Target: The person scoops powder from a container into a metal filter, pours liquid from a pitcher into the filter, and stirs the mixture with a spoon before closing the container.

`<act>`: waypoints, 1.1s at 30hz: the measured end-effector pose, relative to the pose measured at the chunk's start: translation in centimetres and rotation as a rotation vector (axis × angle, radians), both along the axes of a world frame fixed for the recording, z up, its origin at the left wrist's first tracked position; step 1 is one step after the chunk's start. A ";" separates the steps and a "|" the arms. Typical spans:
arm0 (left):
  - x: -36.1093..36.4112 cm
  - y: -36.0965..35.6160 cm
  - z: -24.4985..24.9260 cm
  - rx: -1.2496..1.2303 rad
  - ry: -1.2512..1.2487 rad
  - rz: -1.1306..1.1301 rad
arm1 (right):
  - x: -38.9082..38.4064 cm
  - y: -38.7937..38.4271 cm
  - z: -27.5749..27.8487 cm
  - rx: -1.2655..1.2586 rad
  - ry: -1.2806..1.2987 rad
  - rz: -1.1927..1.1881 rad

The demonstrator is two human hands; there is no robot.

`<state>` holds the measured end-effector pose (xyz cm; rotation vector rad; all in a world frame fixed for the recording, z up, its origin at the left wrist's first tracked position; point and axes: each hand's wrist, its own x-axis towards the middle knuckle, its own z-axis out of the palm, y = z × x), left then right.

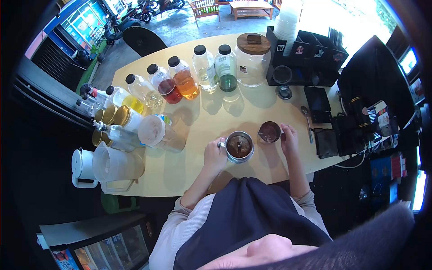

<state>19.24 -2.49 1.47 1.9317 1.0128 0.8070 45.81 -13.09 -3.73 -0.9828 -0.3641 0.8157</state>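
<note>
At the lower middle of the frame, a metal cup is held upright by the left hand, and a small pitcher is held just to its upper right by the right hand. Both vessels seem to be gripped by their side handles so that the mouths are left uncovered and the contents are not spilled. Dark brown contents with a paler patch are seen in the cup; whether the brownish inside of the pitcher is liquid or bare wall cannot be told. Along the upper edge of the bench, a row of capped bottles and a wood-lidded jar are arranged in an arc, probably so that each can be seen and reached. A tub is stood left of centre, and a spoon is laid towards the right. The left fingers are closed around the cup's handle, with the cup's body placed directly to their right. The right fingers are closed narrowly at the pitcher's handle, with its body directly to their left and its spout pointed towards the cup. The 2 vessels are set near each other but apart, between the 2 hands.
</note>
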 end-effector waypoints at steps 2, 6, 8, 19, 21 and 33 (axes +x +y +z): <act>0.0 0.2 -0.5 -0.005 0.002 -0.006 | -0.2 -0.1 -1.7 0.005 0.050 -0.035; -0.2 0.2 -0.3 -0.032 0.046 -0.022 | 0.0 -0.6 -4.1 0.039 0.105 -0.007; -0.1 0.3 -0.4 -0.007 0.031 -0.024 | 0.2 -0.8 -4.3 0.036 0.117 0.030; -0.3 0.5 -0.7 -0.008 0.024 -0.056 | 3.2 -2.5 -1.0 -0.597 -0.937 -0.472; -0.2 0.4 -0.5 -0.027 0.010 -0.044 | 5.6 -3.7 -1.7 -0.700 -1.172 -0.639; 0.0 0.3 -0.1 -0.009 -0.031 -0.061 | 8.7 -4.8 -2.9 -1.411 -1.399 -0.590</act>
